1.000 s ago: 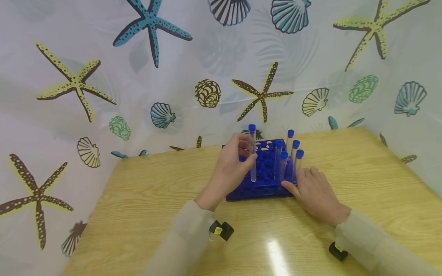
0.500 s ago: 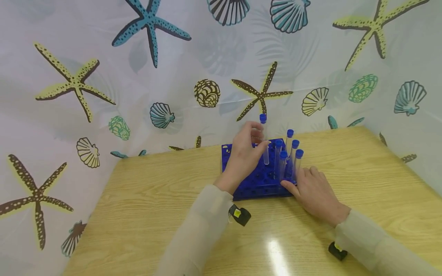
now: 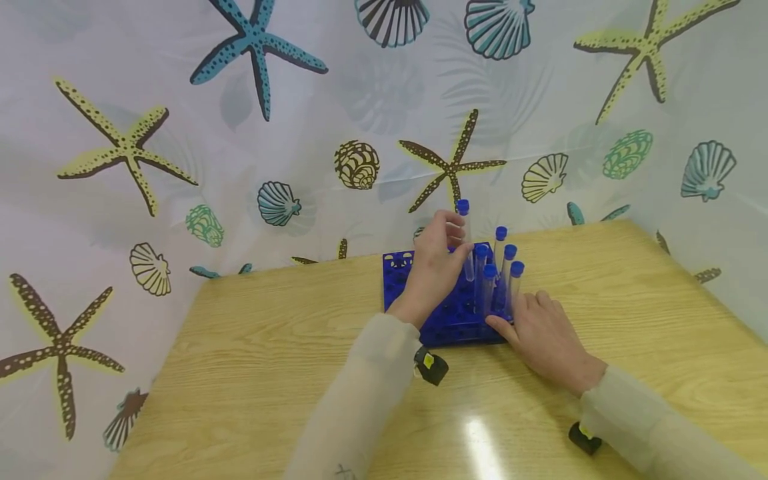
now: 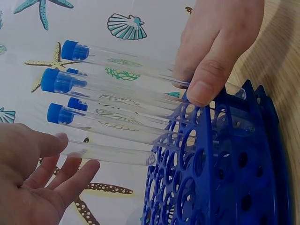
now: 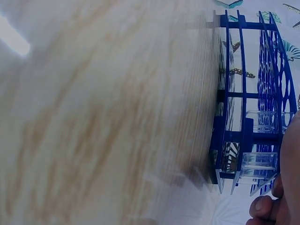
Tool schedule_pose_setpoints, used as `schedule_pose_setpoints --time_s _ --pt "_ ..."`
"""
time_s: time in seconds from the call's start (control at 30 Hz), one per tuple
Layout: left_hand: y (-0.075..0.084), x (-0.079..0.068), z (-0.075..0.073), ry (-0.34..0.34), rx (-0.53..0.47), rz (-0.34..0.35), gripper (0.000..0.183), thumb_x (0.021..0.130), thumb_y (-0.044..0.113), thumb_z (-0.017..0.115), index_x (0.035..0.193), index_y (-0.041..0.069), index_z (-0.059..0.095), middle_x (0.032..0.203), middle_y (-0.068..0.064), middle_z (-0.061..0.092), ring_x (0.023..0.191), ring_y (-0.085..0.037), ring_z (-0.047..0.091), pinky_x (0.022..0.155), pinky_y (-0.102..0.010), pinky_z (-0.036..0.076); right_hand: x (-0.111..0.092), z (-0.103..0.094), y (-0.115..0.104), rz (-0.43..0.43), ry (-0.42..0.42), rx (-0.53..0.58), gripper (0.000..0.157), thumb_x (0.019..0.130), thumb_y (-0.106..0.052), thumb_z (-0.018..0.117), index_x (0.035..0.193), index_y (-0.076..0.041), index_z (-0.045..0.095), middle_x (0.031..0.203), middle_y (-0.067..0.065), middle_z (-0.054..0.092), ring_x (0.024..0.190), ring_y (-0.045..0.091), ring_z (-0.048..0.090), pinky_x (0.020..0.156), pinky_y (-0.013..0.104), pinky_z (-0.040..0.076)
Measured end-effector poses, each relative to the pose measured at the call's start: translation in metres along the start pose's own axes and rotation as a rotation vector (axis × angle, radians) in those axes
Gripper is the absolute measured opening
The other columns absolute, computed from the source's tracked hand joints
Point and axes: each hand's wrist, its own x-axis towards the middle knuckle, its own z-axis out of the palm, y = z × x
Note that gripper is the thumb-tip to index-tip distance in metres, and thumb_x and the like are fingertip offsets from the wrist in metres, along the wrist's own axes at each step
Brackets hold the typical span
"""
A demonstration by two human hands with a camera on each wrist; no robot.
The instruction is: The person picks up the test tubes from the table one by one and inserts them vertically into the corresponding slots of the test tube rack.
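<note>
My left hand (image 3: 433, 263) pinches a clear test tube (image 3: 469, 268) with a blue cap between thumb and fingers. This tube hangs upright, slightly tilted, over the blue test tube rack (image 3: 394, 281). In the left wrist view the held tube's (image 4: 112, 153) rounded end is at the rack's holes; whether it has entered one I cannot tell. My right hand (image 3: 549, 340) holds the rack's front right corner, its thumb (image 4: 205, 89) lying on the top edge. Several blue-capped test tubes (image 3: 514, 288) stand in the right end of the rack, next to that hand.
The rack stands on a wooden table (image 3: 270, 347) near its back edge. Behind hangs a white cloth (image 3: 324, 127) printed with starfish and shells. In the right wrist view, the rack's layered tiers (image 5: 247, 138) show side-on, with tube bottoms inside.
My left hand has carried the tube rightward and away from me, first raising it, to beside the standing tubes. My right hand stays on the rack's corner.
</note>
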Motion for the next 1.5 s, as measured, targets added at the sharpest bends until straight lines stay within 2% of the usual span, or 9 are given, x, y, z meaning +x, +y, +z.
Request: schedule_pose_setpoints --time_s 0.27,0.5,0.63,0.83,1.17,1.5 --pt "-0.005 0.000 0.012 0.000 0.013 -0.046 0.029 0.094 0.008 0.066 0.119 0.013 0.051 0.111 -0.005 0.064 0.102 -0.015 0.063 0.082 -0.020 0.055 -0.001 0.001 -0.001 -0.003 -0.001 -0.005 0.054 0.102 -0.053 0.043 0.098 0.000 0.052 0.083 0.010 0.055 0.073 0.023 0.038 0.064 0.032 0.028" --pt "-0.010 -0.001 0.021 -0.016 0.017 -0.059 0.029 0.094 0.003 0.065 0.118 0.013 0.052 0.108 -0.005 0.064 0.099 -0.015 0.062 0.078 -0.019 0.054 -0.001 0.002 0.001 -0.005 0.005 -0.005 0.058 0.102 -0.052 0.043 0.110 0.004 0.053 0.092 0.014 0.060 0.077 0.025 0.042 0.066 0.034 0.031" --pt "-0.014 -0.003 0.025 -0.023 0.019 -0.083 0.029 0.093 0.003 0.066 0.117 0.013 0.053 0.107 -0.004 0.065 0.097 -0.014 0.063 0.078 -0.019 0.054 0.000 0.002 0.001 -0.003 0.000 -0.001 0.058 0.102 -0.053 0.043 0.109 0.004 0.054 0.090 0.013 0.059 0.077 0.025 0.042 0.066 0.034 0.031" --pt "-0.020 -0.006 0.030 -0.020 0.034 -0.123 0.028 0.092 0.006 0.068 0.116 0.014 0.055 0.107 -0.004 0.066 0.097 -0.013 0.063 0.080 -0.020 0.055 0.000 0.002 0.000 -0.003 0.004 -0.006 0.056 0.102 -0.052 0.044 0.104 0.004 0.054 0.087 0.012 0.058 0.075 0.024 0.040 0.065 0.033 0.030" --pt "-0.024 -0.009 0.037 -0.059 0.109 -0.176 0.023 0.093 0.010 0.068 0.115 0.013 0.065 0.109 0.000 0.069 0.100 -0.013 0.065 0.085 -0.022 0.055 -0.001 0.001 -0.001 0.001 0.004 -0.008 0.057 0.102 -0.052 0.044 0.104 0.004 0.055 0.086 0.012 0.057 0.076 0.024 0.040 0.065 0.033 0.029" --pt "-0.027 -0.010 0.038 -0.065 0.108 -0.201 0.022 0.094 0.013 0.067 0.116 0.013 0.066 0.109 0.000 0.070 0.101 -0.012 0.065 0.089 -0.025 0.055 0.000 0.002 0.000 0.006 -0.006 -0.013 0.058 0.102 -0.052 0.043 0.104 0.004 0.054 0.085 0.011 0.055 0.075 0.024 0.039 0.065 0.032 0.028"
